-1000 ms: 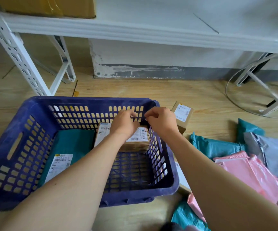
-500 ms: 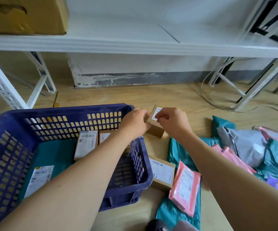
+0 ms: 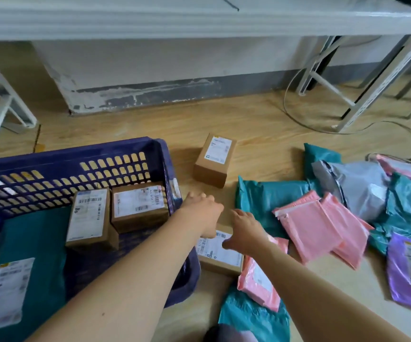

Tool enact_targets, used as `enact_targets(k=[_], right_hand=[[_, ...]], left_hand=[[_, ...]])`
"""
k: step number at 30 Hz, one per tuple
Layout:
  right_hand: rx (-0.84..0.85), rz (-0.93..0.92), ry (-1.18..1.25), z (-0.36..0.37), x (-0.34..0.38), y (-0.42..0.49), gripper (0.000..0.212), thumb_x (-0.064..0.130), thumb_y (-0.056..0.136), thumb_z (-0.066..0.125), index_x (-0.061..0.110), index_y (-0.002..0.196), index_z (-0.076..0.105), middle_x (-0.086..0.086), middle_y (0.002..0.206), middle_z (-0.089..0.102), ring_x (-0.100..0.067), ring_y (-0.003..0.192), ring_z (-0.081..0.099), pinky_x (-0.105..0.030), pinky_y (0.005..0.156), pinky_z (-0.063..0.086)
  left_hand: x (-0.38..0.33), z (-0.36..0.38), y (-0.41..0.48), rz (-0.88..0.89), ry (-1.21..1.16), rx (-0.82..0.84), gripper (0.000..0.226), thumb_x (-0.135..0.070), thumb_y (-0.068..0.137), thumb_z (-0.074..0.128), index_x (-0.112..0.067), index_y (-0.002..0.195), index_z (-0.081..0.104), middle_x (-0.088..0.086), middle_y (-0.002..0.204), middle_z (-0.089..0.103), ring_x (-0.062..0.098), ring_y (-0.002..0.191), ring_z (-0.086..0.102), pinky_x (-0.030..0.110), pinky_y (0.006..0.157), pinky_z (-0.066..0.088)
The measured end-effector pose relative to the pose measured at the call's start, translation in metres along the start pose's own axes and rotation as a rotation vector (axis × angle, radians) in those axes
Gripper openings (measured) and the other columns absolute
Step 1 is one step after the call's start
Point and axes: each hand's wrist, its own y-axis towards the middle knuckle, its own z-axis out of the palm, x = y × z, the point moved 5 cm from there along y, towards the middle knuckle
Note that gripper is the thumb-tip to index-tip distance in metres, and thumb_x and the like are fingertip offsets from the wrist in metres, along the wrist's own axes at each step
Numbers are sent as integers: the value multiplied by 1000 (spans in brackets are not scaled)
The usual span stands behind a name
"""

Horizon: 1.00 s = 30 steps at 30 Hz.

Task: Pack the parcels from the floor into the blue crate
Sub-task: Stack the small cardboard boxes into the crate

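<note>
A labelled flat box (image 3: 220, 253) is seen on the floor against the right wall of the blue crate (image 3: 165, 154), directly under both hands; left hand (image 3: 203, 213) and right hand (image 3: 245, 229) are open, empty, equally near

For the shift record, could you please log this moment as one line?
crate: two boxes, teal mailer | left hand: empty, open | right hand: empty, open | target: flat box on floor
</note>
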Motion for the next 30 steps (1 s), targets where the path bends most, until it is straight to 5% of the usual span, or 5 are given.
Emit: enact_targets(k=[3, 7, 11, 18, 30], right_hand=[[159, -25, -141, 39, -8, 9, 114, 41, 69, 78, 19, 151, 1, -3, 157, 12, -29, 145, 9, -47, 117, 18], [249, -10, -209, 69, -14, 13, 130, 37, 64, 83, 26, 149, -15, -8, 157, -3, -33, 146, -3, -58, 115, 16], [140, -39, -191, 77, -11, 12, 132, 32, 62, 85, 29, 148, -15, -13, 151, 10, -36, 141, 8, -48, 111, 31], [35, -127, -129, 50, -12, 5, 133, 36, 59, 84, 17, 150, -12, -9, 148, 18, -30, 138, 15, -36, 116, 25], [-222, -195, -165, -92, 4, -38, 122, 38, 61, 82, 20, 150, 0, -7, 141, 27, -26, 133, 23, -35, 109, 34]], left_hand=[[-4, 9, 11, 4, -11, 6, 53, -27, 88, 57, -20, 138, 40, 10, 136, 43, 29, 127, 40, 44, 105, 32], [-4, 12, 14, 4, -26, -44, 49, -24, 89, 56, -20, 136, 43, 9, 133, 45, 28, 125, 42, 42, 101, 35], [-3, 13, 14, 3, -10, -75, 44, -20, 89, 56, -20, 132, 46, 8, 130, 47, 28, 122, 44, 40, 98, 37], [-1, 0, 6, 35, -248, -292, 43, -12, 90, 52, -18, 132, 47, 3, 135, 44, 23, 122, 43, 37, 99, 41], [18, -46, -43, -42, -467, -399, 93, -45, 75, 73, -25, 148, 19, -3, 153, 11, 22, 139, 24, 43, 106, 38]])
